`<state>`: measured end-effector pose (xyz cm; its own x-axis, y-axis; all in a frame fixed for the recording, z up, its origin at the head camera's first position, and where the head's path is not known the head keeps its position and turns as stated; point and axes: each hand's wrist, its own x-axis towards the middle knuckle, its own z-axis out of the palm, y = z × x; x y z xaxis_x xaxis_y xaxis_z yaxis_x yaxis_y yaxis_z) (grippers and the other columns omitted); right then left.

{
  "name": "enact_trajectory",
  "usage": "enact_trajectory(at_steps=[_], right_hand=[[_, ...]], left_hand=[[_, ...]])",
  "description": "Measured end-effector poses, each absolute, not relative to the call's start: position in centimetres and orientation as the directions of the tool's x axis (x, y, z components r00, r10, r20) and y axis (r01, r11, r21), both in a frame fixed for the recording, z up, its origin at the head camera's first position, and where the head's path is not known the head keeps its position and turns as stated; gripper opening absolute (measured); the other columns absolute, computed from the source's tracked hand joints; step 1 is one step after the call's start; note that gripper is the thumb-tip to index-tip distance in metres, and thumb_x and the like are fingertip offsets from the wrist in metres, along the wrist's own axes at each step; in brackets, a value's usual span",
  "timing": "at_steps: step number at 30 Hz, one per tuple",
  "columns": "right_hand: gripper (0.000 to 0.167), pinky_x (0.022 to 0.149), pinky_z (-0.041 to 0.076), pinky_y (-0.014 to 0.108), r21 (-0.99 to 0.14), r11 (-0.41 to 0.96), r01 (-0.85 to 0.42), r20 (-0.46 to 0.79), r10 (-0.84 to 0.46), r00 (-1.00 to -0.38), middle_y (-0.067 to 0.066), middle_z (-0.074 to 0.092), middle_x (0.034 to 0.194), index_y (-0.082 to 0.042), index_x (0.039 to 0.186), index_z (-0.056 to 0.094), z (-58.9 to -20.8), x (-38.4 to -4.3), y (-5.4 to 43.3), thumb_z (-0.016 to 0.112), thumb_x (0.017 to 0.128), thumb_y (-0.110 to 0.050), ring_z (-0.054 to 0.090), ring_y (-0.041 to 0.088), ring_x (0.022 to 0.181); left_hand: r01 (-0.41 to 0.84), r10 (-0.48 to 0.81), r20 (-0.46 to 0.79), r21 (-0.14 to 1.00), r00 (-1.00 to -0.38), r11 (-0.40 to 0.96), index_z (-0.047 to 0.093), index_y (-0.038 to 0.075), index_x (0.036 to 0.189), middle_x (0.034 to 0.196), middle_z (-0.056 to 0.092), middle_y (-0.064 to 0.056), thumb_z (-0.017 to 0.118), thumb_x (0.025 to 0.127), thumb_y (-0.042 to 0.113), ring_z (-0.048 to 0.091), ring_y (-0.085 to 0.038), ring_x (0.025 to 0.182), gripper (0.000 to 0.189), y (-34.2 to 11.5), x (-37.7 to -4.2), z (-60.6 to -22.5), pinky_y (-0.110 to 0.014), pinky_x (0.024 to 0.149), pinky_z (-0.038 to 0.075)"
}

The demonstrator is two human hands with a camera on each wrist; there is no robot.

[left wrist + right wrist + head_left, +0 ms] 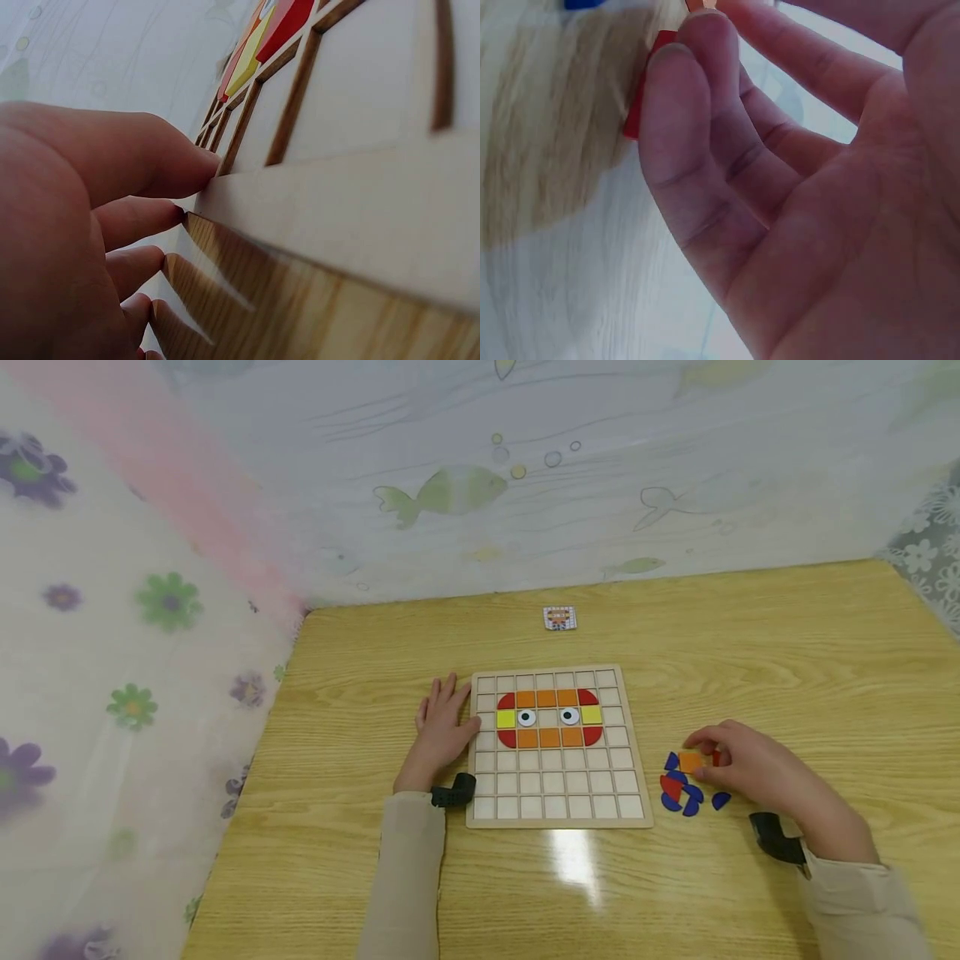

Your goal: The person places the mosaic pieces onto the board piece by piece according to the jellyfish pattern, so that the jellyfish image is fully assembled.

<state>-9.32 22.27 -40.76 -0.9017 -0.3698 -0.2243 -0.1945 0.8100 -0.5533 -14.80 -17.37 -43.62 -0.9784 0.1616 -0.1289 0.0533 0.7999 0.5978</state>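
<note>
I judge this the picking step: my right hand (pixel 761 772) pinches the orange square (pixel 690 762) among blue pieces (pixel 693 793) beside the board (pixel 558 823), left hand (pixel 441 735) fingers apart at its edge; next needs a clean lift

We note right hand (pixel 802 195), fingers bent; orange piece (pixel 701 4) at fingertips, red piece (pixel 633 126) partly behind them, blue piece (pixel 581 3) apart from them, at frame edge.

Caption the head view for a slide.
Left hand touching the edge of a grid board, right hand pinching an orange square beside loose blue and red pieces.
</note>
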Motion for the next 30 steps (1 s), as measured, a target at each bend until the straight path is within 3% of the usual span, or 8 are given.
enact_trajectory(at_steps=[8, 15, 21, 30], right_hand=[[0.026, 0.062, 0.038, 0.031, -0.526, 0.828, -0.195, -0.210, -0.349, -0.913, 0.003, 0.051, 0.087, -0.007, 0.100, 0.061, -41.0, -9.5, 21.5, 0.068, 0.077, -0.018, 0.044, 0.016, 0.071], [0.023, 0.059, 0.038, 0.030, -0.571, 0.807, -0.148, -0.237, -0.335, -0.912, -0.001, 0.051, 0.074, -0.008, 0.098, 0.055, -40.9, -9.7, 21.2, 0.065, 0.081, -0.020, 0.045, 0.016, 0.067], [0.029, 0.065, 0.041, 0.033, -0.576, 0.793, -0.199, -0.161, -0.349, -0.923, -0.001, 0.058, 0.086, -0.009, 0.109, 0.056, -41.2, -10.1, 21.3, 0.057, 0.087, -0.028, 0.050, 0.013, 0.071], [0.028, 0.067, 0.041, 0.034, -0.576, 0.787, -0.221, -0.128, -0.354, -0.926, -0.001, 0.059, 0.088, -0.011, 0.107, 0.060, -40.1, -11.0, 20.4, 0.052, 0.090, -0.032, 0.051, 0.014, 0.074]], left_hand=[[0.053, 0.161, -0.127, 0.603, -0.979, 0.796, 0.031, 0.012, 0.140, 0.149, 0.007, -0.007, 0.049, 0.087, 0.027, -0.007, -0.023, 0.135, 0.057, -17.4, -14.7, -43.5, -0.044, 0.102, -0.003], [0.051, 0.161, -0.130, 0.603, -0.978, 0.796, 0.031, 0.014, 0.140, 0.149, 0.007, -0.005, 0.049, 0.088, 0.027, -0.006, -0.022, 0.135, 0.057, -17.5, -14.9, -43.8, -0.043, 0.102, -0.003], [0.052, 0.159, -0.129, 0.595, -0.979, 0.802, 0.031, 0.014, 0.140, 0.149, 0.007, -0.005, 0.049, 0.088, 0.028, -0.007, -0.022, 0.135, 0.057, -17.5, -14.9, -43.9, -0.043, 0.102, -0.002], [0.047, 0.155, -0.138, 0.580, -0.978, 0.813, 0.031, 0.015, 0.140, 0.149, 0.007, -0.004, 0.048, 0.088, 0.028, -0.007, -0.022, 0.135, 0.056, -17.4, -14.9, -43.8, -0.043, 0.103, -0.002]])
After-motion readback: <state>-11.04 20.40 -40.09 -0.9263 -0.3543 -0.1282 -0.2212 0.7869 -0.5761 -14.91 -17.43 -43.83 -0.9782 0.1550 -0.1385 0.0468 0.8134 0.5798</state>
